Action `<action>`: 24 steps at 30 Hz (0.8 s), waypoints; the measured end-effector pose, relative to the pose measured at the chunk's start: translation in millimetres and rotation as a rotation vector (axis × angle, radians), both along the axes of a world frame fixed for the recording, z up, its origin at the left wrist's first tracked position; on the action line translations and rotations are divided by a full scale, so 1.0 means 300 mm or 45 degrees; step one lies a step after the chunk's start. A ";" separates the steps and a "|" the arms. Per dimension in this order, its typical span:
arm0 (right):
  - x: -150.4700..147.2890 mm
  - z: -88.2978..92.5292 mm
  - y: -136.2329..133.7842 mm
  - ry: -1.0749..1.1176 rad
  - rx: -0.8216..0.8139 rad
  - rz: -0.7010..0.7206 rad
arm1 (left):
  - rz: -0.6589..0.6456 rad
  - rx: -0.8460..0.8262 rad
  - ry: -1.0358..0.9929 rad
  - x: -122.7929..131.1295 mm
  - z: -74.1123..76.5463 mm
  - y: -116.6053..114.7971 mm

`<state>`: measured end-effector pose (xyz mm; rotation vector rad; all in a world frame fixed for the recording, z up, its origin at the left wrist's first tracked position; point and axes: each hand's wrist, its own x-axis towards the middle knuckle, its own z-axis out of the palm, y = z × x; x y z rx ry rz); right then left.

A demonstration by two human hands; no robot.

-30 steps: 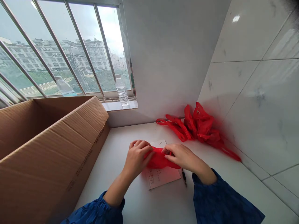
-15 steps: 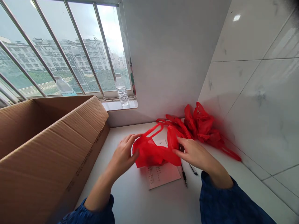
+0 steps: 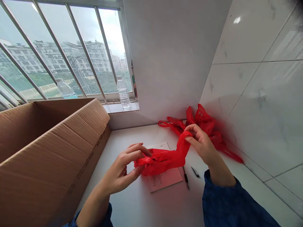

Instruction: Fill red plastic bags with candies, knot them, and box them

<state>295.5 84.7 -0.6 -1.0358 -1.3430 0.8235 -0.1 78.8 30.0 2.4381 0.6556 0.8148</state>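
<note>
Head view: I am stretching a red bag [image 3: 165, 160] over the notebook [image 3: 169, 180], my right hand [image 3: 199, 142] pinching its raised end, my left hand [image 3: 125, 167] loosely grasping the other. I am apparently straightening it; the next move seems to be calling for a firmer left-hand hold. More red bags [image 3: 207, 123] are lying behind my right hand, against the wall. Rows of handwriting are showing on the notebook and dark print is running along the cardboard box [image 3: 63, 154], both too small for reading.
</note>
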 end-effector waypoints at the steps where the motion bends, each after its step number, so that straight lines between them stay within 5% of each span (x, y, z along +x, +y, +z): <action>1: 0.006 -0.001 0.003 0.071 -0.029 0.032 | -0.003 -0.031 0.005 -0.006 0.004 -0.003; 13: 0.027 0.010 -0.007 0.004 0.067 -0.014 | 0.020 -0.195 0.177 -0.045 0.041 -0.020; 19: 0.051 0.028 -0.034 0.029 0.074 0.336 | 0.174 -0.054 0.261 -0.090 0.086 -0.052; 24: 0.077 0.060 -0.101 -0.140 0.002 0.548 | 0.082 -0.092 0.205 -0.099 0.119 -0.098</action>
